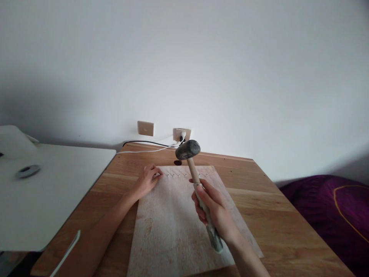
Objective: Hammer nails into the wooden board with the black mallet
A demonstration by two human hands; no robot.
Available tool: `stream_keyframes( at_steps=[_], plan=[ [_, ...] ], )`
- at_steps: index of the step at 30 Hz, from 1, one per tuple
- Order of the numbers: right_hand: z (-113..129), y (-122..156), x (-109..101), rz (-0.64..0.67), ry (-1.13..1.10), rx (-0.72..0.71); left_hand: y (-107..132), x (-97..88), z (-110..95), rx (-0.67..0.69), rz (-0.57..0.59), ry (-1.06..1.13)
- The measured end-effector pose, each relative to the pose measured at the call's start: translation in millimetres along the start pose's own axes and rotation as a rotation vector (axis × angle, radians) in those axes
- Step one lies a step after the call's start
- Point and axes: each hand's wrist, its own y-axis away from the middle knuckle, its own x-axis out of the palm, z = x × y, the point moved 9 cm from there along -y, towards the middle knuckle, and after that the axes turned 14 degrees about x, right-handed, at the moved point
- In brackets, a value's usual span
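My right hand [211,206] is wrapped round the handle of a rubber mallet [188,150]. The mallet's black head is raised above the far part of a pale wooden board [164,227], and its handle slants down toward me. A row of nails [178,175] stands along the board's far edge, partly hidden behind the mallet and my right hand. At the board's far left corner, my left hand [149,179] is closed with thumb and fingertips pinched together, beside the leftmost visible nail. Whatever is between those fingertips is too small to make out.
The board lies on a wooden table [273,215] pushed against a white wall. Behind it, a white cable [144,151] and a black cable run to a wall socket [177,134]. A white table [66,184] with a roll of tape [28,171] stands left; purple fabric [317,204] lies right.
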Motion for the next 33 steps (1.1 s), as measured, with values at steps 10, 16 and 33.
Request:
stream_keyframes(
  at_steps=[10,16,33],
  plan=[
    [-47.1,-41.2,32.5,0.138,0.253,0.082,10.5,-35.0,-5.3,-0.107,-0.006,-0.118],
    [-59.1,-24.6,5.7,0.121,0.265,0.085,77.8,-39.1,-65.5,0.028,0.113,-0.221],
    [-97.2,23.6,-79.7,-0.193,0.261,0.11,139.7,-9.9,-155.9,0.463,0.361,-0.383]
  ],
)
